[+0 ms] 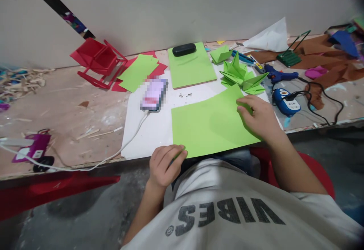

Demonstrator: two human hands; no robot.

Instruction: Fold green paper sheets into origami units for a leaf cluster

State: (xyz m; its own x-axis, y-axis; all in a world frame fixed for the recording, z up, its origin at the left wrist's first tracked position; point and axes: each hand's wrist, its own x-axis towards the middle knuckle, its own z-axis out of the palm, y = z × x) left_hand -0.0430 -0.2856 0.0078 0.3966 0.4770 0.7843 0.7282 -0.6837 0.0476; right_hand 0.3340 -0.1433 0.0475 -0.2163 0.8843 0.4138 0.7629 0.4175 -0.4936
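Note:
A light green paper sheet (210, 123) lies on a white sheet (150, 132) at the table's front edge. My left hand (165, 165) pinches the green sheet's near left corner, fingers curled round it. My right hand (257, 116) rests on the sheet's far right corner, fingers bent and pressing the paper down. Just beyond my right hand sits a pile of folded green paper pieces (241, 76). A phone (154, 94) lies to the left of the sheet, with a white cable running off the table edge.
A green pad (192, 69) with a black case (184, 49) on it lies at the back. Loose green and red sheets (138, 71) and a red paper chair (96, 61) are at the left. A blue glue gun (280, 76), cables and brown paper crowd the right.

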